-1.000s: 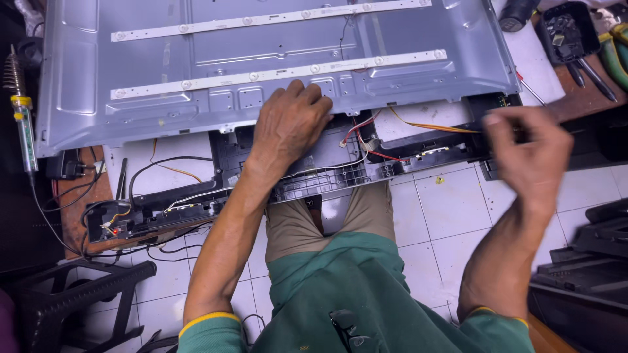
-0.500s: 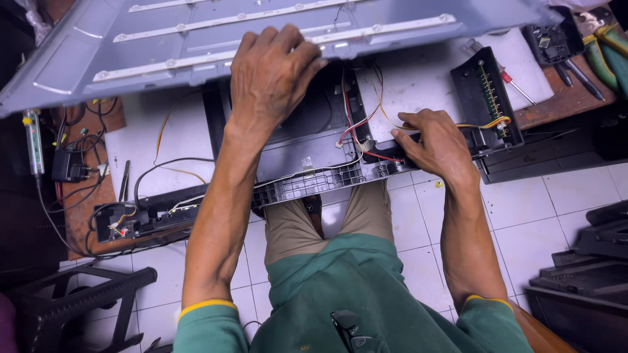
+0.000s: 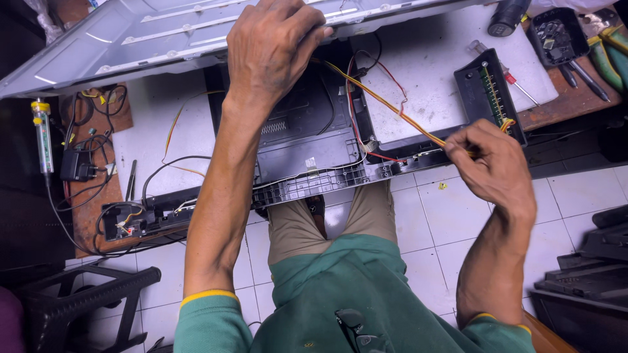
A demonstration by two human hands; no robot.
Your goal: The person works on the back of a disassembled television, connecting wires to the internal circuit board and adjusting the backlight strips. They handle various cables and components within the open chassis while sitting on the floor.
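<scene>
Looking down from the head view, the left hand [image 3: 275, 46] grips the lower edge of a grey metal back panel [image 3: 131, 39], fingers curled over its rim, holding the panel tilted up off the black plastic frame [image 3: 307, 150] that lies beneath it. The right hand [image 3: 494, 167] is closed in a pinch on a yellow-orange wire [image 3: 392, 108], thumb and fingertips pressed together around it just beside a small black circuit board [image 3: 490, 95]. That wire runs from the pinch up and to the left across the white sheet [image 3: 432, 72] toward the panel's edge near the left hand. Thin red wires [image 3: 383, 75] loop alongside it over the same sheet.

At the left of the view, a soldering tool with a yellow cap [image 3: 41, 134] lies on the floor near a black adapter [image 3: 77, 167] and tangled cables. A second strip of black frame with loose leads [image 3: 140, 219] sits near the left forearm. At the upper right, a black tray of small parts [image 3: 556, 33] rests on a wooden surface, with a screwdriver [image 3: 517, 85] and green-handled pliers [image 3: 611, 55] close by. The person's knees in tan trousers [image 3: 366, 216] are just under the frame, on the white tiled floor [image 3: 432, 222].
</scene>
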